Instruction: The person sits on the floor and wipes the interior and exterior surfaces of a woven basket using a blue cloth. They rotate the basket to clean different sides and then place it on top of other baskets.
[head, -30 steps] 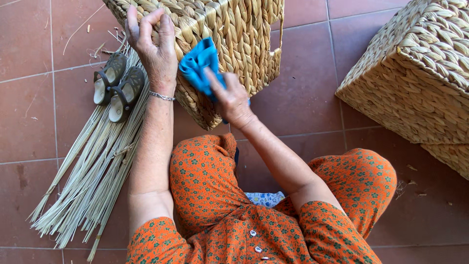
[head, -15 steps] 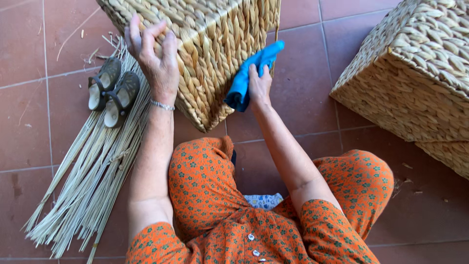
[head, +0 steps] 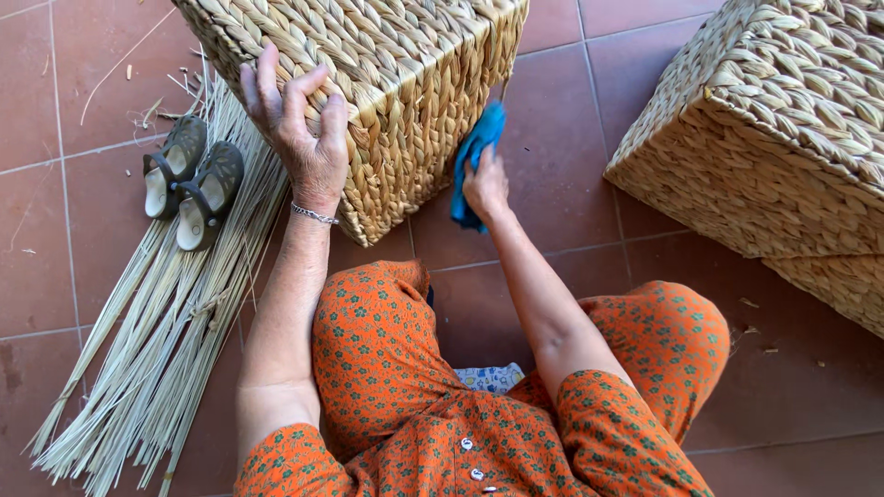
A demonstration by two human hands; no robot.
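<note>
Currently the left hand point(head: 299, 138) lies splayed on the woven basket point(head: 387, 83), tilted on the floor; right hand point(head: 485, 184) grips a blue cloth point(head: 474, 152) against its side. Hard rubbing may slide the basket or snag loose weave.

I see my left hand point(head: 299, 138) raised ahead of me, fingers spread wide and slightly bent, palm pressed flat, wrist straight, forearm reaching forward. My right hand point(head: 485, 187) stretches further right, fingers curled closed in a grip, elbow bent above my knee.
</note>
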